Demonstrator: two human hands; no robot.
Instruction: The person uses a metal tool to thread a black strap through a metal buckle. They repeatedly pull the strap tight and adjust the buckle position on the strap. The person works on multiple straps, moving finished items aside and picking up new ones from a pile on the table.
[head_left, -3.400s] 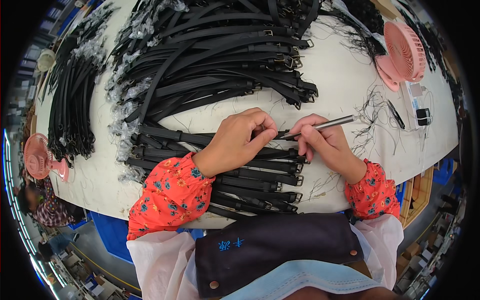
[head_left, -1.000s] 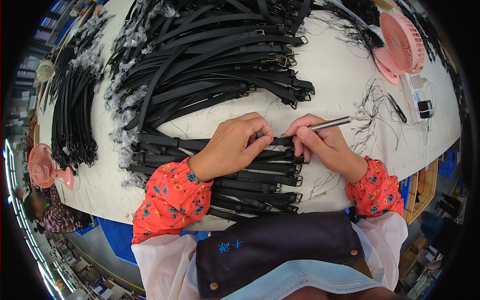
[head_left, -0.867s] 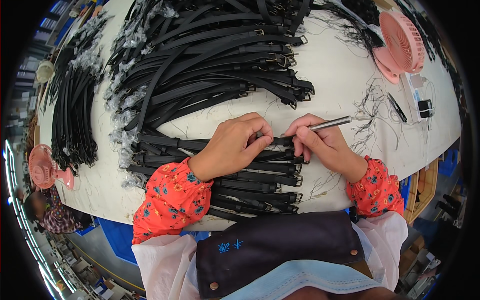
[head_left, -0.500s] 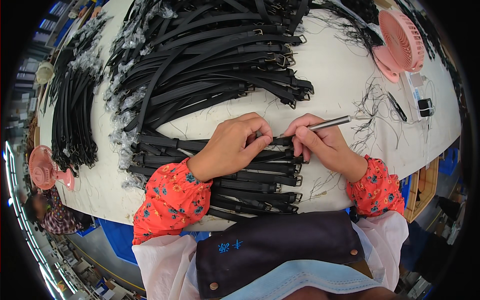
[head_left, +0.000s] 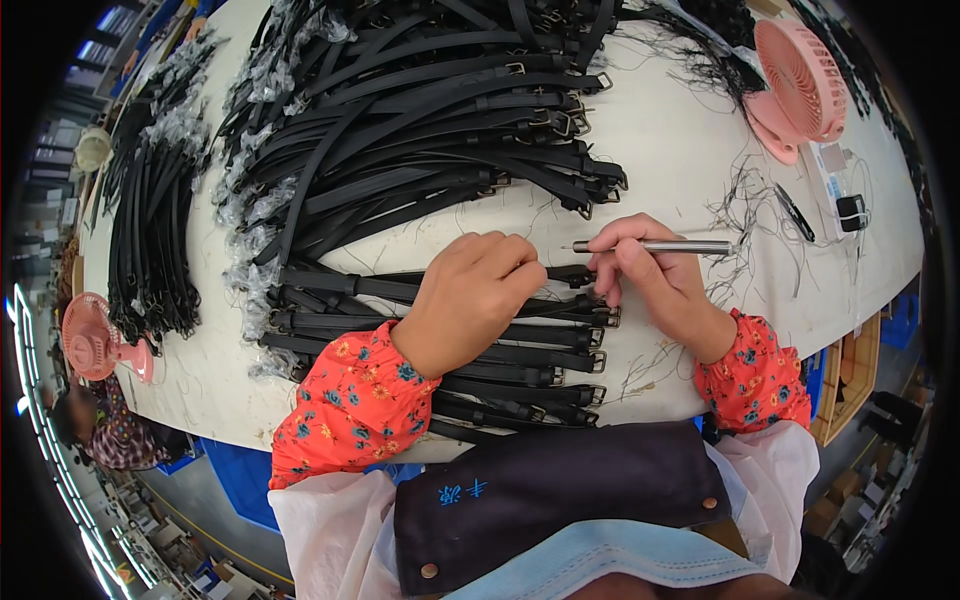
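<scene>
My left hand (head_left: 478, 298) is curled closed over a black belt (head_left: 372, 287), its fingertips tucked out of sight. The belt's buckle end (head_left: 574, 274) sticks out to the right, beside the lower fingers of my right hand (head_left: 660, 285). Between thumb and forefinger that right hand grips a slim silver pen-shaped tool (head_left: 692, 247). The tool lies nearly level, its thin tip pointing left, a little above the belt and apart from it. Below, several more black belts (head_left: 520, 358) lie in a row, buckles to the right.
A big heap of black belts (head_left: 400, 110) with clear plastic wrap covers the far table. Another bundle (head_left: 150, 240) lies at the left. Pink fans (head_left: 800, 80) stand at both sides. Black snips (head_left: 794, 212) and loose threads (head_left: 745, 215) lie right on the white tabletop (head_left: 690, 150).
The tool has swung from slanting to nearly level and sits slightly higher, clear of the belt. My left hand has rolled over, so its fingertips no longer show.
</scene>
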